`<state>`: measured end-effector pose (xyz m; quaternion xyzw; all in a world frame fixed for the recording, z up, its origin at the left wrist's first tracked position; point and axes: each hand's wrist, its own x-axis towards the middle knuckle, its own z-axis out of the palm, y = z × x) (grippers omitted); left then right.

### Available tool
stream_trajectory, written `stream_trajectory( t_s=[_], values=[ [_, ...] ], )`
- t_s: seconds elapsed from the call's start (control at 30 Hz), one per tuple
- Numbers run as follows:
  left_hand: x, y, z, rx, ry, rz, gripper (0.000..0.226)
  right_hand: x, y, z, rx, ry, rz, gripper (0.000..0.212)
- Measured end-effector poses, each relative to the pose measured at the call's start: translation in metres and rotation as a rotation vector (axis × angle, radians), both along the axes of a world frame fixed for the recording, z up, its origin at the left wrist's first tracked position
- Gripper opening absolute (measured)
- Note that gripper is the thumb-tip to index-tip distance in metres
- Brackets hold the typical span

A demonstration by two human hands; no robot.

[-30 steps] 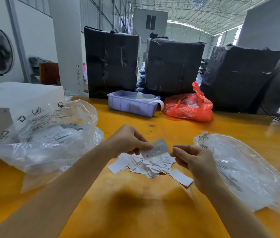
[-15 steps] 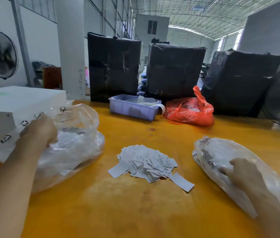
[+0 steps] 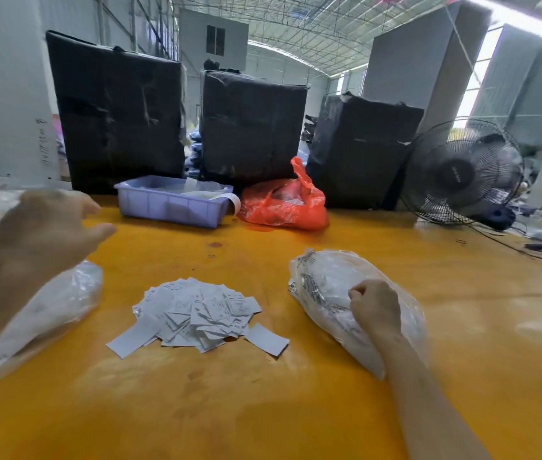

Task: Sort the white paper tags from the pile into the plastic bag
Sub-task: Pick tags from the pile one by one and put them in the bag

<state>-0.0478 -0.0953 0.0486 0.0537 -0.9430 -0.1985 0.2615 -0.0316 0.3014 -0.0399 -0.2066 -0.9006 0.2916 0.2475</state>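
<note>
Head view: right hand (image 3: 374, 305), fingers curled, rests on the right plastic bag (image 3: 324, 277), likely delivering a tag; blurred left hand (image 3: 44, 227), fingers loosely spread, hovers above the left bag (image 3: 63, 300), beside the tag pile (image 3: 196, 310).

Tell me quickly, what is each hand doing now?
Left hand: open, blurred, holding nothing.
Right hand: fingers curled on the clear plastic bag of tags.

Two bare forearms (sleeveless), ringless fingers (image 3: 357, 291)
</note>
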Motion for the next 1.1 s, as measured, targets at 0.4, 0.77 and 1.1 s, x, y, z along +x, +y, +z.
stream_trajectory(
  t_s=[0.4,0.77,1.1],
  values=[
    [0.035,0.129,-0.098,0.207,-0.099,-0.542,0.013,-0.002,0.004,0.000,-0.428,0.274,0.137,0.006],
    [0.024,0.115,-0.098,0.328,-0.133,-0.526,0.013,-0.001,-0.003,0.005,-0.264,0.526,0.063,0.030],
    [0.023,0.117,-0.098,0.421,-0.092,-0.536,0.013,0.011,-0.034,0.022,-0.307,0.699,0.142,0.022]
  ],
)
